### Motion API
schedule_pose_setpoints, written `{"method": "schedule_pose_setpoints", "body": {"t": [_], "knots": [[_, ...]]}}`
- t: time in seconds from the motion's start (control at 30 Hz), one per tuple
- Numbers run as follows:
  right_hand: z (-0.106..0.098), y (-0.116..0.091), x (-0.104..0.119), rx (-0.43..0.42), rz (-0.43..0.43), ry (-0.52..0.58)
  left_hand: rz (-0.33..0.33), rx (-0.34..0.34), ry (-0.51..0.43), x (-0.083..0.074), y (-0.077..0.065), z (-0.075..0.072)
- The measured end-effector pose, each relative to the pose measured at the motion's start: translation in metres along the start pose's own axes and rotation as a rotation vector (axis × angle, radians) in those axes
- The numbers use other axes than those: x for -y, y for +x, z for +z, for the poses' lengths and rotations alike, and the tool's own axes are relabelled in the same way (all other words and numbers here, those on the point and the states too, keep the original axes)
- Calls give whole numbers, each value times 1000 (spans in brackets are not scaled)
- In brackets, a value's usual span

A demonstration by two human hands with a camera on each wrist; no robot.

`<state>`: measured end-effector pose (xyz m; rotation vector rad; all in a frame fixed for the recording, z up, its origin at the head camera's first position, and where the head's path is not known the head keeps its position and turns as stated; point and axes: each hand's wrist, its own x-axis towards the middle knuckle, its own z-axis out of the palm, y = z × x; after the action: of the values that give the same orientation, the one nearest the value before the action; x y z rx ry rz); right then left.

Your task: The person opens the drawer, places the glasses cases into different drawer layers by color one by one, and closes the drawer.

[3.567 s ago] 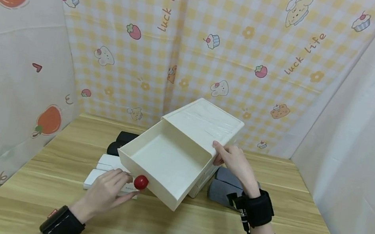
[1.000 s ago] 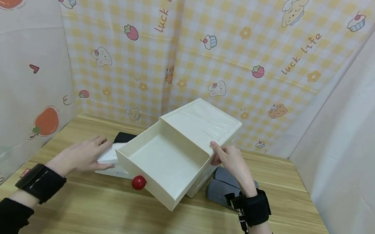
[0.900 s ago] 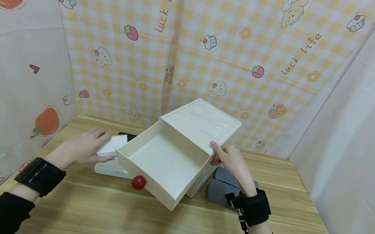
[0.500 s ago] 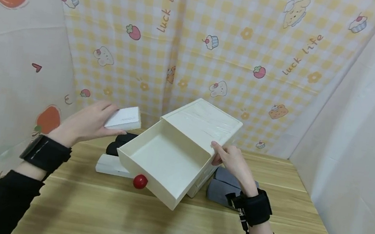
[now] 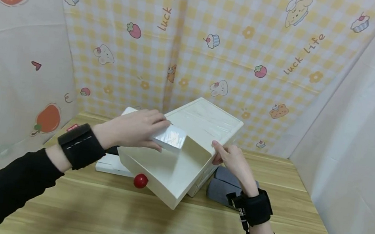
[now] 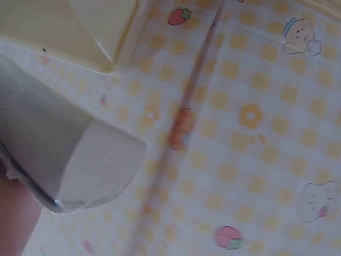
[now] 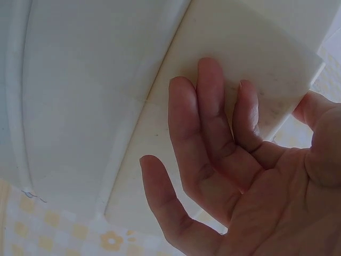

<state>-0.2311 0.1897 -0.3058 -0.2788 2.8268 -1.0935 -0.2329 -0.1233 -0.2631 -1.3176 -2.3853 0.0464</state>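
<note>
In the head view, my left hand (image 5: 137, 128) holds a white glasses case (image 5: 170, 137), thumb below and fingers over the top, above the drawer (image 5: 152, 164). The left wrist view shows the rounded end of the glasses case (image 6: 101, 165), in clear wrap. The drawer, with a red ball knob (image 5: 140, 181), is pulled out of a tilted cream drawer box (image 5: 205, 117). At that box's front right edge my right hand (image 5: 233, 161) grips the corner. The right wrist view has the right hand's fingers (image 7: 184, 117) lying against the side of the drawer box (image 7: 224, 32).
Another white case (image 5: 114, 165) lies left of the drawer, with a black case (image 5: 112, 150) behind it, mostly hidden. Grey cases (image 5: 226, 188) lie to the right, under my right hand. A checked curtain (image 5: 126, 64) hangs behind the wooden table (image 5: 123, 216).
My left hand has left the red knob, picked the white glasses case off the table, raised it and carried it right over the drawer. The right hand has stayed on the drawer box.
</note>
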Motion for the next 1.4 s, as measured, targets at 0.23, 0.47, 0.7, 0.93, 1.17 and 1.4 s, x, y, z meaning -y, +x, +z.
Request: {"method": "schedule_pose_setpoints", "body": {"t": [0.23,0.47,0.7,0.93,1.17,1.4], "knots": [[0,0,0,-9,3,6,183,20,125,-21,26,14],[2,0,0,-9,-9,9,217,113,191,-36,36,36],[2,0,0,-15,-5,7,175,177,207,-42,37,51],[2,-1,0,-32,-11,1,199,123,311,-38,37,59],[3,-2,-1,-39,-11,-3,219,107,386,-38,36,61],[3,-2,0,-35,-9,8,144,172,308,-38,35,59]]}}
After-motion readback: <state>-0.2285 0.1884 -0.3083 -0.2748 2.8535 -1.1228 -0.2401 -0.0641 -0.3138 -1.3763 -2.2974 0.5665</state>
